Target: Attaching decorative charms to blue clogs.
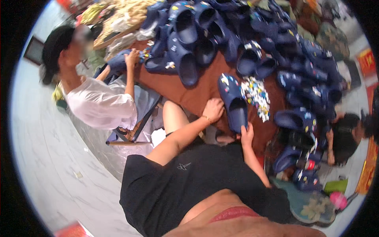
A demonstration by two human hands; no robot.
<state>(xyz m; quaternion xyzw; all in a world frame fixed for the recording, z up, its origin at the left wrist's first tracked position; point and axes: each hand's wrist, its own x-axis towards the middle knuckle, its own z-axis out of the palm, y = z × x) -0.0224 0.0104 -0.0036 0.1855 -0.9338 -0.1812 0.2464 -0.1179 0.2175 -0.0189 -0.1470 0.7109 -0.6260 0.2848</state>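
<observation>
holding a dark blue clog (pixel 233 103) from both sides, the person looks down past a black shirt (pixel 177 185). the left hand (pixel 213 110) lies on the clog's left edge, fingers curled over the rim. the right hand (pixel 247 134) pinches the heel end from below, thumb and fingers closed on it. so each grip is closed on the same shoe, and neither hand holds anything else.

the clog lies on the near edge of the brown worktop (pixel 193 93), toe pointing away, open side up, with small bright charms on its toe. it looks like soft, bendy foam, light and easy to lift. it should not break if it drops. the thick rim and the heel look like good spots to hold, because they will not squash much. the charms look small and may pop off, so fingers are better kept off them.

just right of the clog is a little heap of coloured charms (pixel 256 96). farther back, a big pile of blue clogs (pixel 252 43) covers the worktop. on the far left, a person in a white top (pixel 100 104) sits and holds another clog. on the right, another person (pixel 347 138) bends down low.
</observation>
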